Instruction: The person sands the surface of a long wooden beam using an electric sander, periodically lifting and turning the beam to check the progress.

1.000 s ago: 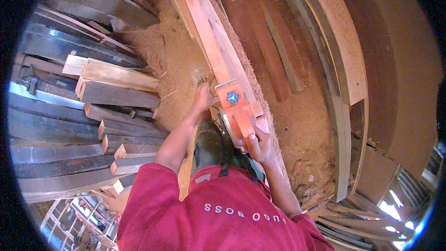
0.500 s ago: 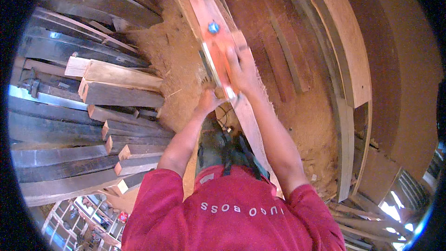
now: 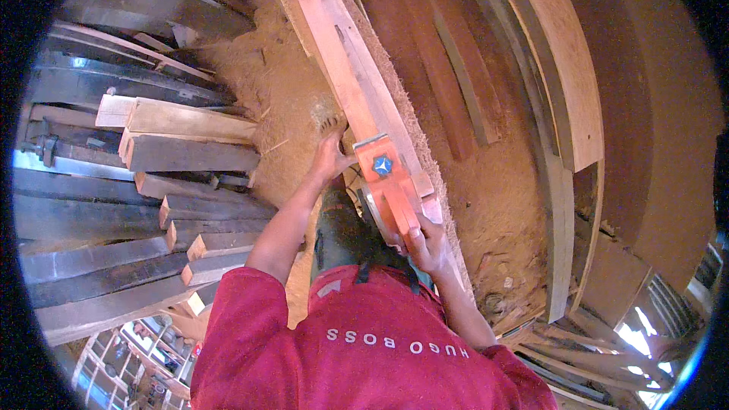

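An orange-red electric hand planer [image 3: 399, 209] with a blue front knob [image 3: 382, 165] rests on a long reddish-brown wooden plank [image 3: 330, 38]. My right hand [image 3: 429, 247] is closed around the planer's rear handle, close to my body. My left hand [image 3: 329, 158] is at the plank's left edge, beside the planer's front end. Its thumb stretches toward the planer and is spread from the fingers, which are partly hard to make out. Whether the thumb touches the planer or the plank, I cannot tell. Shavings fringe the plank's right edge.
Stacked dark beams [image 3: 190, 156] with pale cut ends lie on my left. Sawdust covers the ground [image 3: 292, 110]. Loose boards [image 3: 467, 76] lie right of the plank, with long curved-looking timbers [image 3: 573, 68] farther right. Shelving [image 3: 106, 368] stands at the lower left.
My right hand has drawn the planer back along the plank toward my body. My left hand stays near the plank's left edge, having shifted slightly left.
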### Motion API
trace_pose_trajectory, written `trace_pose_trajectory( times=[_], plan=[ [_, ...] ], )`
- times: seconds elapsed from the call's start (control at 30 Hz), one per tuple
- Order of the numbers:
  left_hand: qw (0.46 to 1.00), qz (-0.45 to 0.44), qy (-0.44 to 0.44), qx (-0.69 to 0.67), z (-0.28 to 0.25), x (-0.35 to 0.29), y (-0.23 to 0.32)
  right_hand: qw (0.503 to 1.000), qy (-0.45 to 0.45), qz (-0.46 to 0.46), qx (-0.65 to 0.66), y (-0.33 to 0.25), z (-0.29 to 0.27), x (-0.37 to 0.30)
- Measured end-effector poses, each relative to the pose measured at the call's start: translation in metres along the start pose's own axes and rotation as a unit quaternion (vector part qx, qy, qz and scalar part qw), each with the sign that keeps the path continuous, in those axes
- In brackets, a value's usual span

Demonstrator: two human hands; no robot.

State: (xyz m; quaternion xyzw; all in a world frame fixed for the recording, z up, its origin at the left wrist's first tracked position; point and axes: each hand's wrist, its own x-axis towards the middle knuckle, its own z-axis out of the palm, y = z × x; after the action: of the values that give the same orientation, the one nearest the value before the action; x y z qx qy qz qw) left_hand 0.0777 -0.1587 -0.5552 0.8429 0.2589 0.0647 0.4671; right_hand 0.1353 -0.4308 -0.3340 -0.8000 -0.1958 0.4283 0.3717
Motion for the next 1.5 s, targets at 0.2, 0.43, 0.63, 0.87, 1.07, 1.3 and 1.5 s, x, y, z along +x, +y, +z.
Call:
trace_pose_trajectory(
  times=[0.2,0.43,0.63,0.87,1.07,1.3,1.5],
  plan=[
    [0.918,-0.184,-0.014,-0.351,-0.006,0.001,0.021,0.999,0.029,-0.018,-0.019,-0.038,0.001,0.075],
    [0.993,-0.074,-0.074,-0.055,-0.015,-0.004,0.006,0.981,0.111,-0.135,0.086,-0.106,0.011,0.18],
    [0.993,0.002,-0.026,-0.111,-0.019,0.001,0.018,0.965,0.125,-0.228,0.024,-0.153,0.005,0.261],
    [0.997,-0.042,-0.035,-0.058,-0.016,0.0,0.015,0.957,0.141,-0.241,0.081,-0.201,0.01,0.362],
    [0.997,-0.038,-0.071,-0.016,-0.026,0.007,0.02,0.947,0.147,-0.258,0.12,-0.245,0.011,0.449],
    [0.998,-0.04,-0.042,-0.034,-0.008,-0.012,-0.005,0.95,0.173,-0.243,0.089,-0.305,0.026,0.551],
    [0.99,-0.049,-0.11,-0.077,-0.007,0.002,0.011,0.924,0.241,-0.296,-0.009,-0.356,-0.004,0.644]
  ],
)
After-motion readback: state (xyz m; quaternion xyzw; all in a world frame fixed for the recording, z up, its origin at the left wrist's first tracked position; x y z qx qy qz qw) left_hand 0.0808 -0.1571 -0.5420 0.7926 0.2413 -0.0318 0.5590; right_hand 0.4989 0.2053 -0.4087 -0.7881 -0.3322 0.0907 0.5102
